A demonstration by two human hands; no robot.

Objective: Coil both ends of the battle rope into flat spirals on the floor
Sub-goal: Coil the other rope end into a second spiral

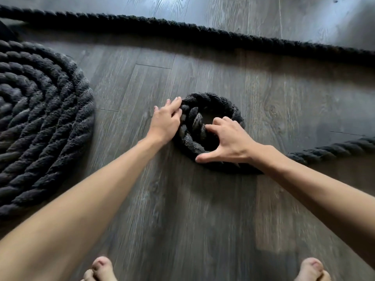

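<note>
A thick black battle rope lies on the dark wood floor. One end forms a large flat spiral (pixel 38 118) at the left. The other end is a small tight coil (pixel 221 106) in the middle, about one turn around the rope's tip. My left hand (pixel 165 122) presses with nearly straight fingers against the small coil's left side. My right hand (pixel 225 138) lies over the coil, its fingers curled into the centre and the thumb spread along the near edge. From under my right wrist the rope (pixel 334 149) runs off to the right.
A long stretch of the same rope (pixel 203 31) crosses the floor at the back, from the upper left to the right edge. My bare toes (pixel 101 268) show at the bottom edge. Bare floor (pixel 182 209) lies between my feet and the small coil.
</note>
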